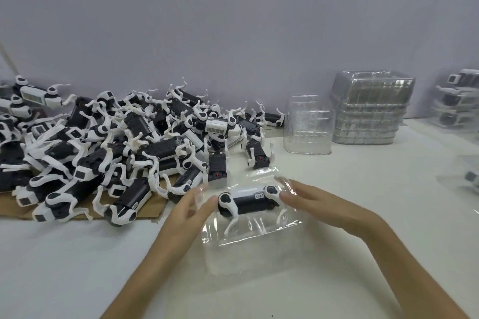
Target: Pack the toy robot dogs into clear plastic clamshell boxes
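Note:
A black and white toy robot dog (247,201) lies on its side inside an open clear clamshell box (261,235) on the white table, near the middle. My left hand (193,208) touches the box's left end with straight fingers beside the dog's head joint. My right hand (318,204) rests against the box's right end, fingers extended toward the dog's rear. A large heap of loose robot dogs (116,142) covers the left half of the table, partly on cardboard.
Stacks of empty clear clamshell boxes (370,109) and a smaller stack (308,124) stand at the back right. Packed boxes (458,98) sit at the far right edge. A flat cardboard sheet (147,212) lies under the heap. A grey wall closes the back.

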`<action>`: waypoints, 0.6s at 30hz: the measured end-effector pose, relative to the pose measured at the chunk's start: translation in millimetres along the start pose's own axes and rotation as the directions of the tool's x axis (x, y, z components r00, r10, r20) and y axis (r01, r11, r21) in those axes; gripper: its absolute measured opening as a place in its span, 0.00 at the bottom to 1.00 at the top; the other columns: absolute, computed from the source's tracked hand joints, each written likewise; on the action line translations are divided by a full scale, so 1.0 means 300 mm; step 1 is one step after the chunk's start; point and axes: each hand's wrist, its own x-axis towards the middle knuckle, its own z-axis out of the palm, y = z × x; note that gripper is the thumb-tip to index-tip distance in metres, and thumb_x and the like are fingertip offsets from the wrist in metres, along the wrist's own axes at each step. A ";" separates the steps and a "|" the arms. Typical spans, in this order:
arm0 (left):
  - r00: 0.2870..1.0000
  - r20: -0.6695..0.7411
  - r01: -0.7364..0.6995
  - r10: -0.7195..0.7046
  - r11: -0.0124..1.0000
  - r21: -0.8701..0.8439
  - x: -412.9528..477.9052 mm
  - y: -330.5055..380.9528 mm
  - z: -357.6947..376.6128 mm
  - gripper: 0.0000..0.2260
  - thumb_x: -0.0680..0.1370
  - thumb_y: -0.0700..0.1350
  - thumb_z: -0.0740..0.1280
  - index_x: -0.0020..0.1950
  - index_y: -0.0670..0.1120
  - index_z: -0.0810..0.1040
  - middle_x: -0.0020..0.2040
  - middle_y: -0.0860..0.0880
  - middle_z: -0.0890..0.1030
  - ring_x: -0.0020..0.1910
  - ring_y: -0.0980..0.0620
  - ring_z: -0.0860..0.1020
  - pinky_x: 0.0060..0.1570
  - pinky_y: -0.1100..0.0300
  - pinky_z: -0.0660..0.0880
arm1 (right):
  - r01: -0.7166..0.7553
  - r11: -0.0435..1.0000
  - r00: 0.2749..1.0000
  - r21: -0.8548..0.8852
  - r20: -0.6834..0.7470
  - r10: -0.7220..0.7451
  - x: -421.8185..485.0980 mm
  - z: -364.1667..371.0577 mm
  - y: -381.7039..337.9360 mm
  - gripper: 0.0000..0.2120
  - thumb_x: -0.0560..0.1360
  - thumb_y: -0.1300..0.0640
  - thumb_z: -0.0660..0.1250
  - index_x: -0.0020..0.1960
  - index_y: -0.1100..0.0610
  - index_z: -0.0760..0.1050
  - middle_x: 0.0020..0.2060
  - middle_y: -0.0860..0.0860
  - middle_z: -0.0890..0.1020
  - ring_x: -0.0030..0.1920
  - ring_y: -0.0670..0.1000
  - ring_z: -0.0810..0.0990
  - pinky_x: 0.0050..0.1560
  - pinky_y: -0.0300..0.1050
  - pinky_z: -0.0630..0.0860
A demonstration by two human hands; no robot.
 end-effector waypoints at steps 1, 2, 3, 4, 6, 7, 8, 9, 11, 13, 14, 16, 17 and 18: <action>0.999 -0.010 -0.033 0.033 0.998 -0.055 -0.003 0.008 0.004 0.24 0.71 0.69 0.66 0.66 0.69 0.72 0.65 0.64 0.75 0.58 0.59 0.80 0.58 0.60 0.73 | 0.051 0.998 0.999 0.042 -0.016 -0.050 0.000 0.003 -0.007 0.31 0.71 0.24 0.62 0.72 0.23 0.58 0.68 0.26 0.70 0.68 0.37 0.73 0.61 0.33 0.69; 0.998 -0.019 -0.065 0.063 0.993 -0.103 -0.004 0.020 0.009 0.22 0.71 0.67 0.65 0.65 0.70 0.71 0.64 0.65 0.75 0.52 0.60 0.82 0.50 0.65 0.75 | 0.104 0.991 0.994 0.088 -0.049 -0.100 0.004 0.006 -0.012 0.29 0.72 0.26 0.64 0.70 0.20 0.57 0.66 0.30 0.74 0.64 0.43 0.78 0.59 0.35 0.74; 0.996 -0.025 -0.085 0.082 0.987 -0.138 -0.003 0.027 0.010 0.23 0.71 0.66 0.64 0.66 0.71 0.70 0.63 0.65 0.75 0.48 0.61 0.83 0.43 0.69 0.76 | 0.156 0.979 0.985 0.131 -0.092 -0.145 0.009 0.009 -0.014 0.29 0.72 0.30 0.65 0.70 0.20 0.57 0.63 0.33 0.78 0.60 0.48 0.82 0.58 0.38 0.78; 0.996 -0.022 -0.092 0.090 0.983 -0.157 -0.001 0.033 0.010 0.24 0.70 0.66 0.64 0.67 0.72 0.67 0.62 0.66 0.73 0.46 0.65 0.83 0.38 0.70 0.76 | 0.201 0.967 0.974 0.158 -0.139 -0.179 0.014 0.013 -0.016 0.31 0.71 0.32 0.67 0.71 0.21 0.58 0.60 0.35 0.80 0.57 0.50 0.83 0.56 0.41 0.79; 0.995 0.037 -0.089 0.097 0.980 -0.176 -0.003 0.040 0.007 0.28 0.70 0.71 0.67 0.67 0.74 0.62 0.63 0.68 0.68 0.45 0.73 0.80 0.37 0.70 0.75 | 0.266 0.952 0.945 0.151 -0.238 -0.226 0.025 0.018 -0.018 0.36 0.68 0.33 0.71 0.72 0.23 0.59 0.55 0.37 0.81 0.54 0.48 0.84 0.53 0.42 0.79; 0.991 0.071 -0.099 0.114 0.978 -0.181 -0.007 0.038 0.006 0.33 0.68 0.71 0.71 0.68 0.75 0.59 0.63 0.69 0.66 0.46 0.75 0.78 0.38 0.70 0.75 | 0.286 0.948 0.929 0.140 -0.282 -0.239 0.030 0.021 -0.017 0.37 0.66 0.32 0.72 0.72 0.24 0.60 0.54 0.38 0.81 0.51 0.47 0.84 0.52 0.42 0.78; 0.988 0.080 -0.121 0.136 0.978 -0.171 -0.010 0.031 0.006 0.39 0.64 0.68 0.75 0.69 0.76 0.58 0.63 0.70 0.65 0.48 0.76 0.77 0.38 0.72 0.76 | 0.299 0.945 0.914 0.134 -0.326 -0.243 0.035 0.023 -0.015 0.39 0.65 0.33 0.73 0.72 0.25 0.61 0.54 0.40 0.80 0.48 0.46 0.82 0.51 0.42 0.77; 0.986 0.063 -0.145 0.155 0.979 -0.142 -0.013 0.024 0.010 0.42 0.61 0.66 0.77 0.68 0.77 0.57 0.63 0.71 0.64 0.50 0.74 0.78 0.39 0.74 0.75 | 0.307 0.943 0.898 0.126 -0.368 -0.242 0.038 0.027 -0.010 0.39 0.64 0.33 0.74 0.72 0.26 0.63 0.55 0.43 0.80 0.45 0.45 0.80 0.50 0.42 0.77; 0.982 -0.007 -0.190 0.190 0.978 -0.083 -0.014 0.007 0.021 0.44 0.59 0.63 0.79 0.66 0.79 0.56 0.63 0.68 0.66 0.51 0.67 0.79 0.42 0.74 0.75 | 0.303 0.949 0.866 0.093 -0.443 -0.233 0.046 0.040 0.004 0.38 0.62 0.33 0.75 0.70 0.29 0.65 0.55 0.44 0.78 0.42 0.44 0.77 0.49 0.41 0.77; 0.974 -0.069 -0.219 0.215 0.974 -0.062 -0.010 -0.007 0.026 0.44 0.61 0.60 0.82 0.65 0.80 0.56 0.63 0.65 0.68 0.51 0.64 0.78 0.43 0.70 0.76 | 0.293 0.954 0.843 0.067 -0.489 -0.225 0.054 0.064 0.009 0.36 0.61 0.32 0.74 0.67 0.30 0.68 0.51 0.38 0.78 0.40 0.43 0.75 0.47 0.38 0.77; 0.970 -0.092 -0.229 0.224 0.973 -0.043 -0.007 -0.014 0.025 0.45 0.62 0.59 0.82 0.66 0.79 0.56 0.63 0.64 0.69 0.51 0.63 0.78 0.44 0.67 0.77 | 0.287 0.956 0.837 0.063 -0.501 -0.218 0.057 0.076 0.008 0.35 0.61 0.32 0.74 0.66 0.30 0.68 0.49 0.36 0.77 0.39 0.43 0.75 0.45 0.37 0.76; 0.967 -0.123 -0.228 0.225 0.974 -0.009 0.001 -0.023 0.017 0.46 0.62 0.58 0.82 0.70 0.74 0.57 0.65 0.61 0.70 0.54 0.60 0.77 0.51 0.60 0.76 | 0.271 0.960 0.845 0.067 -0.494 -0.204 0.060 0.091 0.002 0.32 0.61 0.32 0.73 0.64 0.29 0.68 0.50 0.37 0.77 0.39 0.43 0.75 0.43 0.36 0.75; 0.965 -0.134 -0.225 0.224 0.974 0.003 0.004 -0.024 0.012 0.48 0.61 0.57 0.82 0.73 0.71 0.57 0.66 0.60 0.70 0.55 0.58 0.77 0.53 0.56 0.76 | 0.257 0.963 0.859 0.081 -0.475 -0.189 0.059 0.094 -0.003 0.32 0.61 0.32 0.73 0.63 0.28 0.67 0.51 0.39 0.78 0.39 0.43 0.75 0.42 0.36 0.75; 0.963 -0.145 -0.227 0.226 0.974 0.013 0.006 -0.023 0.009 0.49 0.60 0.58 0.82 0.74 0.68 0.57 0.67 0.60 0.70 0.56 0.57 0.77 0.53 0.55 0.75 | 0.234 0.967 0.879 0.102 -0.447 -0.165 0.058 0.094 -0.008 0.33 0.61 0.31 0.72 0.64 0.27 0.66 0.53 0.41 0.78 0.39 0.43 0.76 0.40 0.34 0.74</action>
